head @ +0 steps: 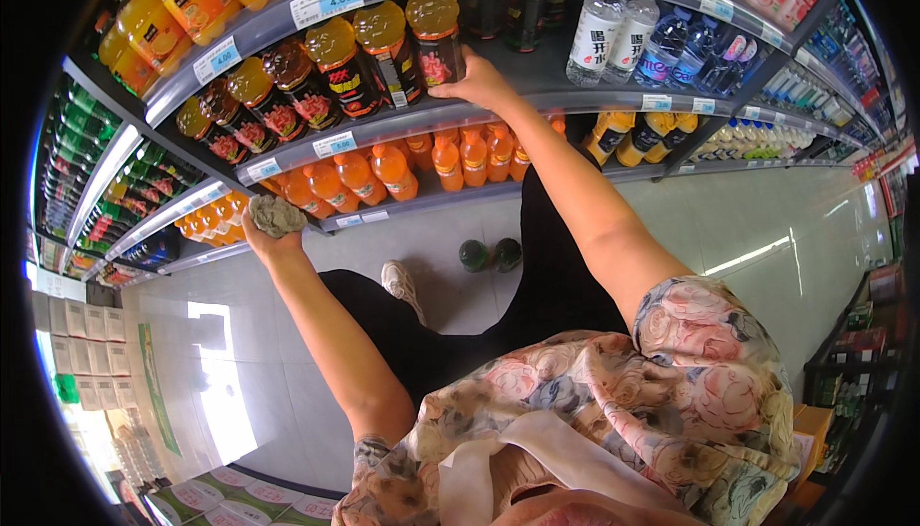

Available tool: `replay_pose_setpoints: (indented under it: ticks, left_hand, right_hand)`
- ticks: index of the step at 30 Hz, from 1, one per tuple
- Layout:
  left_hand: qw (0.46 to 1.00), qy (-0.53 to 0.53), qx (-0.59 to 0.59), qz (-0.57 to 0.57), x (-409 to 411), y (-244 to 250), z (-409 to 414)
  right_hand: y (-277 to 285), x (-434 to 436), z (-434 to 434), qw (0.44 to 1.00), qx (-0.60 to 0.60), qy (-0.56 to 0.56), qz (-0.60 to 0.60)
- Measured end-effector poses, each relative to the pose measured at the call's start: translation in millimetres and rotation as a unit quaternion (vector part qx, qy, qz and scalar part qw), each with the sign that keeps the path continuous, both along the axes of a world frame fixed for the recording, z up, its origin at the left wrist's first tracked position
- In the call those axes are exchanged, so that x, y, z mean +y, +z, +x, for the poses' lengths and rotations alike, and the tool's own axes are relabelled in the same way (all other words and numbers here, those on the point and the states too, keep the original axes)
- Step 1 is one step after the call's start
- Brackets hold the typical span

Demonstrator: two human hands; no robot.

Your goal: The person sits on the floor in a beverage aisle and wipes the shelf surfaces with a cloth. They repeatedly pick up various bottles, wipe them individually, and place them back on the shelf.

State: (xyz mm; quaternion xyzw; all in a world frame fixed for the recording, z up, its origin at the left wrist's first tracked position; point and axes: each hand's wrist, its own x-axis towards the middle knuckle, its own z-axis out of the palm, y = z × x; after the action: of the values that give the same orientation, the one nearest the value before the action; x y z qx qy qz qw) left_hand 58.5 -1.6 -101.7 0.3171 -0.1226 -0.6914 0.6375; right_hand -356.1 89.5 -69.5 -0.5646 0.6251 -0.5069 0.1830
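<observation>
My left hand (272, 244) holds a crumpled grey-green cloth (277, 215) out to the left, near the lower shelf edge. Up on the middle shelf, my right hand (480, 82) grips a plastic drink bottle (435, 41) with a dark, red-patterned label and a yellow upper part. That bottle stands upright at the right end of a front row of similar bottles (338, 66). Just right of my right hand is bare dark shelf surface (535, 73), with dim bottles (525, 19) farther back.
Orange drink bottles (394, 174) line the bottom shelf. Clear water bottles (595, 37) stand to the right on the middle shelf. Two green bottles (473, 256) are on the tiled floor between my legs, by a white shoe (401, 287). Stacked cartons (215, 501) sit behind at lower left.
</observation>
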Motion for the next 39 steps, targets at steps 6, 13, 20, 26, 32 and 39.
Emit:
replay_pose_setpoints:
  ticks: [6, 13, 20, 26, 32, 39]
  left_hand:
    - [1.000, -0.017, 0.016, -0.016, -2, -1, -7]
    - [0.999, -0.025, 0.004, -0.023, -7, -9, 5]
    - [1.000, 0.002, 0.018, -0.025, 2, 0, -5]
    - [1.000, 0.003, -0.001, -0.011, -1, 2, -17]
    - [1.000, -0.019, 0.012, -0.013, -6, -3, -16]
    - [1.000, -0.001, -0.005, 0.007, 4, 8, -22]
  right_hand:
    - [5, 7, -38, 0.973, -0.105, -0.118, -0.170]
    - [19, -28, -123, 0.883, 0.059, -0.448, -0.128]
    - [7, -6, -112, 0.960, -0.075, -0.263, -0.059]
    - [9, 28, -62, 0.985, -0.091, -0.112, -0.098]
    - [18, 34, -30, 0.986, -0.098, -0.098, -0.087]
    - [17, 40, -39, 0.995, -0.075, -0.018, -0.066]
